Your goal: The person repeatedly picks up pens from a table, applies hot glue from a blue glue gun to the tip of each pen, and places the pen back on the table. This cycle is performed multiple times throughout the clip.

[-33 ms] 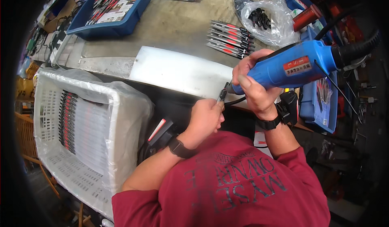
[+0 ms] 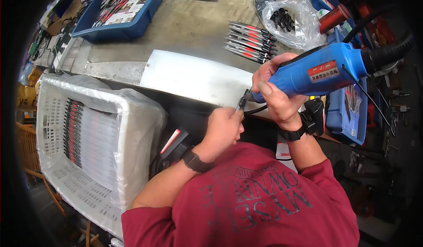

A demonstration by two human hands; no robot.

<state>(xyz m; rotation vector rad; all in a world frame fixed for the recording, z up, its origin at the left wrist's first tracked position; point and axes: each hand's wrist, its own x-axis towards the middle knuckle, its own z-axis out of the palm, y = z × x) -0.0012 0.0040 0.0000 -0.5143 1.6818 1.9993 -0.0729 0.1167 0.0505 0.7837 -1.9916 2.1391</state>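
Observation:
My right hand point(image 2: 282, 104) is wrapped round a blue electric screwdriver point(image 2: 308, 73) with a black cord at its back end. The nose of the screwdriver points left and down, meeting the black end of a slim pen-shaped item point(image 2: 242, 103). My left hand point(image 2: 224, 126) is closed on that item in front of my chest, and its fingers hide the lower part. Just beyond the right hand lies a row of similar silver, red and black pen-shaped items point(image 2: 249, 40). Under the hands, the table's front edge carries a white board point(image 2: 189, 77).
On the left stands a white plastic-lined crate point(image 2: 121, 145) with a row of pen-shaped items. A blue tray point(image 2: 132, 29) of loose ones sits at the back left. At the back right is a clear bag point(image 2: 308, 31) with small black parts. Another blue bin point(image 2: 359, 119) stands right.

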